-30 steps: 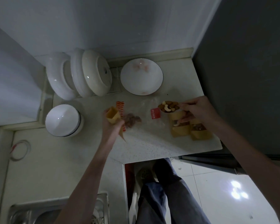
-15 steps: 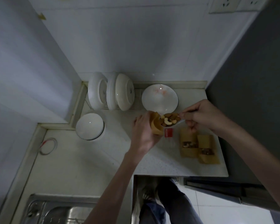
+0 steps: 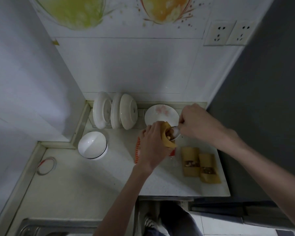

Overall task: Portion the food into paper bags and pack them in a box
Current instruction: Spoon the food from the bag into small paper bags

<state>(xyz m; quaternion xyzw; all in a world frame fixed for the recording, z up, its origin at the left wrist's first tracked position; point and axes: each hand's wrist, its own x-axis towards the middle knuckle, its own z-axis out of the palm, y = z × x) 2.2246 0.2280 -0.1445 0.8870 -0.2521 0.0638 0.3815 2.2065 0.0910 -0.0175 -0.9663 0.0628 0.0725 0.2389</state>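
Note:
My left hand (image 3: 152, 147) grips a small brown paper bag (image 3: 167, 137), holding its mouth open toward the right. My right hand (image 3: 196, 123) pinches the handle of a white spoon (image 3: 174, 132) whose bowl is tipped into the bag's mouth, with mixed nuts showing inside. Two filled paper bags lie flat on the counter to the right, one (image 3: 190, 161) beside the other (image 3: 209, 168), each showing nuts through a small window. A clear plastic nut packet with red print (image 3: 138, 150) lies mostly hidden under my left hand.
A white plate (image 3: 160, 114) sits behind the bag. Upright white dishes stand in a rack (image 3: 116, 116) at the back left. An upturned white bowl (image 3: 92, 147) is left of my hand. A sink (image 3: 41, 229) is at the lower left, a dark fridge (image 3: 262, 116) on the right.
The spoon has gone from hovering loaded at the bag's mouth to tipping its nuts inside. My left hand brought the bag right toward the plate. The camera tilted up, showing more wall.

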